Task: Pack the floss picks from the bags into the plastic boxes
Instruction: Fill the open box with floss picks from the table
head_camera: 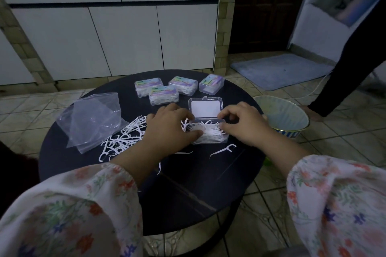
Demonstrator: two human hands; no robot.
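Dim, flat indoor light, muted colours, wide-angle bending at edges, soft blurred corners

White floss picks (123,137), floral sleeves (83,204)

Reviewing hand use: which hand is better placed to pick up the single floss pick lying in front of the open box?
Right. The right hand is nearer that lone floss pick; the left hand is on the far side of the open box.

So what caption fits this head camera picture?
Both hands, left and right, tuck floss picks into an open plastic box.
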